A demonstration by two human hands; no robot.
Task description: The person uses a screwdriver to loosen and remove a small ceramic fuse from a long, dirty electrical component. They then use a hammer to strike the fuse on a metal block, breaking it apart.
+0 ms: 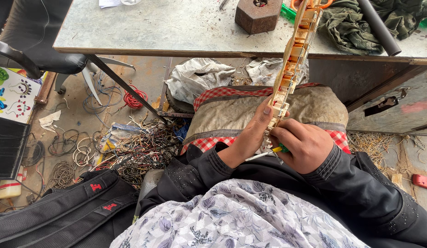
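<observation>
A long narrow tan strip with orange and white parts stands tilted, its top leaning against the table edge. My left hand grips its lower end from the left, thumb pressed on the strip. My right hand is closed on a small screwdriver with a green handle; its thin metal shaft points left beneath my left hand. Both hands hover over a cushion with red checked cloth in front of my lap.
A grey worktable holds a rusty metal block, a dark green cloth and a black tube. Tangled wires cover the floor at left. A black backpack lies lower left; a chair stands upper left.
</observation>
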